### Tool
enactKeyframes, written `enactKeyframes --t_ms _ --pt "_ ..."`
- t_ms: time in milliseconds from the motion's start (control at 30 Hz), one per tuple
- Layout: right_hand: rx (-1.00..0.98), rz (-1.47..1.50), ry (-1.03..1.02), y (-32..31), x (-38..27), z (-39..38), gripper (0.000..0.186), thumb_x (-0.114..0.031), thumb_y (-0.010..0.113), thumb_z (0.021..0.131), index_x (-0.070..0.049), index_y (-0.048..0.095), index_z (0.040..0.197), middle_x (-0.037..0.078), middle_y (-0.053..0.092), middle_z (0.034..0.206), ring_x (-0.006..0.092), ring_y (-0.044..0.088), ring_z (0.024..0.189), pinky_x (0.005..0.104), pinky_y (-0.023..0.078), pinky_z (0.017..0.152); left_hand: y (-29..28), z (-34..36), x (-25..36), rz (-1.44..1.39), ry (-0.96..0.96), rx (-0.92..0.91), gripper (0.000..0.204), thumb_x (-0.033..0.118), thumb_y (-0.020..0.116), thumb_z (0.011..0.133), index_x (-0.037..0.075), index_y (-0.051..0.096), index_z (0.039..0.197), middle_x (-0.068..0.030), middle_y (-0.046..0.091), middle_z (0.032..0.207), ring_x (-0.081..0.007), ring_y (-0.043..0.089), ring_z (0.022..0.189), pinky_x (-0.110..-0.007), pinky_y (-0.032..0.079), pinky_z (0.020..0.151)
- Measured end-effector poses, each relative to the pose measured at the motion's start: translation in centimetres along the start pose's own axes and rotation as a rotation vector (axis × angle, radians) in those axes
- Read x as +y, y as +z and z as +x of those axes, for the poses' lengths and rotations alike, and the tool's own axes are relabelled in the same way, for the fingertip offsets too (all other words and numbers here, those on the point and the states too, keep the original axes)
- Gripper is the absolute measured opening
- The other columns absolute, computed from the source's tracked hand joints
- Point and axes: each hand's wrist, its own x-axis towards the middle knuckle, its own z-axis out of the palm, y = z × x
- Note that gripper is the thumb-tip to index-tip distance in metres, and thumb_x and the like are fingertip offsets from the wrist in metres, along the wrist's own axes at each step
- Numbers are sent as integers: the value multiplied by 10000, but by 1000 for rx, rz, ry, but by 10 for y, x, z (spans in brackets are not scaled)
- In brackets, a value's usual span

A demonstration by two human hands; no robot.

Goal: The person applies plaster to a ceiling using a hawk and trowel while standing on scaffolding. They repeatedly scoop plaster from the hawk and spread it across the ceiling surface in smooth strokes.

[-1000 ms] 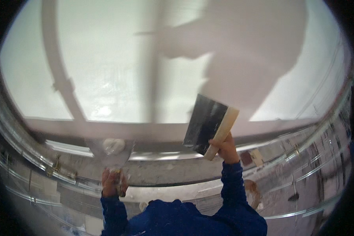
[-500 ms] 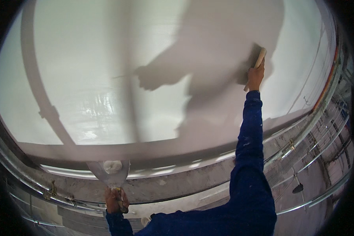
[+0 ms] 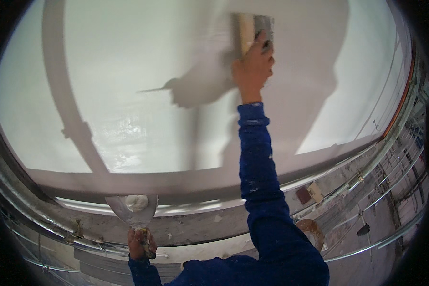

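Observation:
High on the white wall [image 3: 81, 62], my right hand [image 3: 253, 69] is closed around a plastering trowel [image 3: 246, 33]. The trowel has a pale, wood-coloured edge piece and a grey metal plate; it lies against or very near the wall, and the exact contact cannot be made out. Low at the left, my left hand [image 3: 137, 245] grips the handle of a wide putty knife [image 3: 121, 209]. A lump of white plaster [image 3: 136, 203] sits on its broad metal blade, which is held below the wall's lower edge.
Scaffold tubes [image 3: 367, 248] run round the left, bottom and right. A grey ledge [image 3: 190, 229] lies under the wall. Beyond my right arm are a brown round container [image 3: 312, 232] and a small brown-and-tan block [image 3: 310, 193]. Shadows fall across the wall.
My right hand has swept left and upward across the wall with the trowel, whose plate now shows more. My left hand and the putty knife have stayed nearly in place.

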Motion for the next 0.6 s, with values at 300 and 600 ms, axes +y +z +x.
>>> enactKeyframes --t_ms 300,600 --pt "-15 60 -214 17 -145 -87 782 -125 605 625 -66 222 1303 280 270 1249 422 360 1070 532 341 803 -51 -37 18 43 40 166 385 445 471 811 66 469 745 -49 417 473 -158 411 328 -282 344 284" --pt "-939 1166 -391 2 -147 -187 589 -11 501 641 -21 339 1207 93 547 769 223 558 668 350 457 622 -51 -77 33 325 195 357 269 321 453 800 58 491 758 -58 466 537 -166 434 366 -254 360 338"
